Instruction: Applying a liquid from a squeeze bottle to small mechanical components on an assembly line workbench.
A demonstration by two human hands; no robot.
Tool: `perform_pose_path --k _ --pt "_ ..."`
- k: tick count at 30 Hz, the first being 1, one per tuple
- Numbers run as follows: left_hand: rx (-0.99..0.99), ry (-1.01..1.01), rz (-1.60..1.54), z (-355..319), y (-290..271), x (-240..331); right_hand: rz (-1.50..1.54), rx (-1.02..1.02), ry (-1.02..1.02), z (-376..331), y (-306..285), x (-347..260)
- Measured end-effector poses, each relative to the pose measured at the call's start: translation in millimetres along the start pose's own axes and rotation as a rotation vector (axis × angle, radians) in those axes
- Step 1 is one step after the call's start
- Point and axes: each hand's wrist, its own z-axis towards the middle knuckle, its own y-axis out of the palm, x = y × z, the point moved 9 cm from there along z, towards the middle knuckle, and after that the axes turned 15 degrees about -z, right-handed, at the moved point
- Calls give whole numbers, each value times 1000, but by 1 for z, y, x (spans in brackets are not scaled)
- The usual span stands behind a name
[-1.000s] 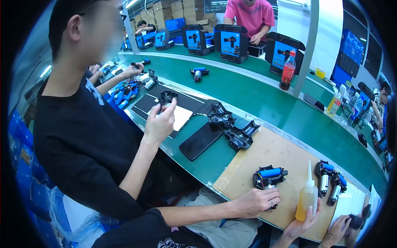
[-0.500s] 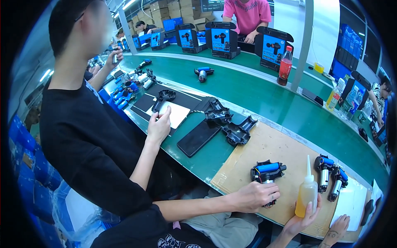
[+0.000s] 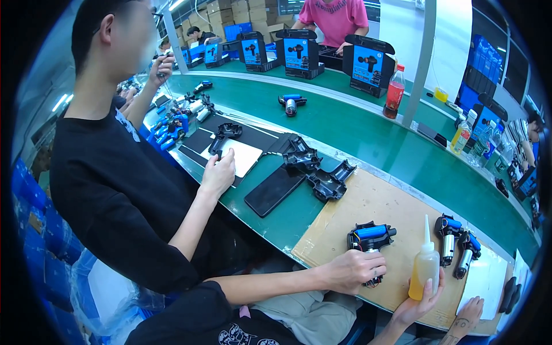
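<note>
My left hand (image 3: 357, 271) is closed around the lower part of an open massage gun (image 3: 371, 233) lying on a cardboard sheet (image 3: 322, 241). Its black half-shell holds a blue cylinder, thin wires and a silver part, partly covered by my fingers. My right hand (image 3: 422, 299) grips a translucent squeeze bottle (image 3: 424, 270), upright, with yellowish liquid and a long pointed nozzle. Beyond the bottle lie two more opened massage guns (image 3: 448, 241) (image 3: 468, 253) with blue and silver parts showing.
Empty black shells (image 3: 330, 181) and a dark phone (image 3: 275, 192) lie left of the cardboard. A co-worker in black (image 3: 115, 190) sits close on my left; another person's tattooed hand (image 3: 468, 315) rests at the right. A green conveyor (image 3: 333, 118) carries a massage gun (image 3: 292, 104); a red-labelled drink bottle (image 3: 394, 92) stands behind.
The massage gun on the conveyor has shifted right, while the boxes behind it have shifted left. My hands stay almost still, with the same holds.
</note>
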Motion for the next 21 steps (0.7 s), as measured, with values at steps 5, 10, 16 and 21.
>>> perform_pose_path --k 5,10,16,21 --pt "38 4 12 -10 -4 1 -9 -15 26 -5 9 4" --pt "-18 12 8 4 13 3 87 8 7 -1 -10 0" --pt "-35 -22 102 3 3 -7 102 20 31 1 8 -1" --pt "-40 -1 163 12 0 6 121 -41 40 -4 14 -7"
